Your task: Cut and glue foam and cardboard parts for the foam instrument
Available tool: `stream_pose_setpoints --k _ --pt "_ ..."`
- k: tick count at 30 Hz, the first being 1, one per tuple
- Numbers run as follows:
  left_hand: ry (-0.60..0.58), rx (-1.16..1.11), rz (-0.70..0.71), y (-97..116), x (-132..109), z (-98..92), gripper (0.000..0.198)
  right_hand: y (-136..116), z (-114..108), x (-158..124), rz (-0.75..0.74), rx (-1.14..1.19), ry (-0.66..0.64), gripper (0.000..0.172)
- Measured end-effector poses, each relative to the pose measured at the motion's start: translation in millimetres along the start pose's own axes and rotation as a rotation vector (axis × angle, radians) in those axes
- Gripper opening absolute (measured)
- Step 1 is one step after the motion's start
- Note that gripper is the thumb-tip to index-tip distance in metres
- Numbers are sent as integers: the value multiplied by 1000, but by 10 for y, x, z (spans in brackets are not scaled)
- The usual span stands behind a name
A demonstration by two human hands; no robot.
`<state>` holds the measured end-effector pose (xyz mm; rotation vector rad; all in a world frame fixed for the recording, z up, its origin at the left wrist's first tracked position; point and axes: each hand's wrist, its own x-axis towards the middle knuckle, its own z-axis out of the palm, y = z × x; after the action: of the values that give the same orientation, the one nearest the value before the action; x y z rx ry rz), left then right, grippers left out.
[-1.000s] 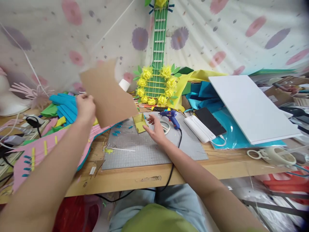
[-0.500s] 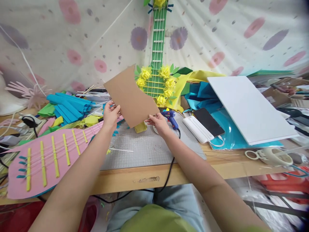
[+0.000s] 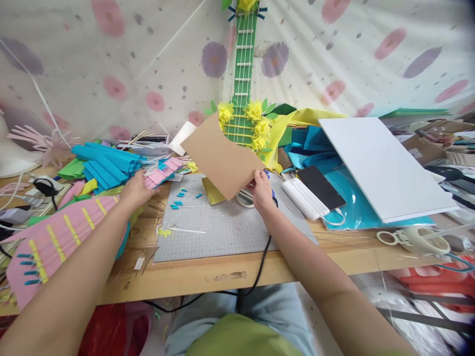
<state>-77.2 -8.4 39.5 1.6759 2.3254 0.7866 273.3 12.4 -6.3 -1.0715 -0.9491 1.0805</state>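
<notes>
My right hand [image 3: 260, 190] pinches the lower right corner of a brown cardboard sheet [image 3: 222, 158], which is held tilted above the mat and has a curved cut edge. Further left, my left hand [image 3: 138, 190] is closed around the neck of a pink paper guitar [image 3: 27, 267] with yellow strips and blue pegs; some of its fingers are hidden. Behind the cardboard stands a green paper guitar [image 3: 243, 74] with yellow flowers, partly covered by the sheet.
A grey cutting mat [image 3: 222, 237] carries small blue-ended pins [image 3: 180, 201], a white strip [image 3: 189, 230] and an olive block [image 3: 211, 192]. To the right lie a white power strip [image 3: 304, 198], a black phone [image 3: 321, 187] and a white board [image 3: 386, 168]. Blue crepe paper [image 3: 107, 163] lies at left.
My left hand has let go of the cardboard and moved left onto the pink guitar, which has shifted left. The cardboard has moved slightly right and down in my right hand.
</notes>
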Motion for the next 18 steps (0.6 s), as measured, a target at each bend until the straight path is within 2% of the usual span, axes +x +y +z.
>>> stream_pose_setpoints --k 3,6,8,10,13,16,18 --pt "237 -192 -44 32 122 -262 64 38 -80 26 -8 -67 18 35" --pt "287 -282 -18 38 254 -463 65 75 -104 19 37 -130 50 39" --pt "288 -259 -34 9 334 -518 63 107 -86 -19 61 -149 45 40" --pt "265 -208 -97 -39 403 -507 63 139 -56 -73 72 -153 13 37" --pt "166 -132 -165 -113 463 -406 66 173 -21 -139 48 -210 -56 33" --pt "93 -36 -136 -159 463 -280 61 178 -15 -166 -5 -288 -114 30" --pt "98 6 -100 -150 438 -219 53 169 -21 -170 -14 -309 -137 29"
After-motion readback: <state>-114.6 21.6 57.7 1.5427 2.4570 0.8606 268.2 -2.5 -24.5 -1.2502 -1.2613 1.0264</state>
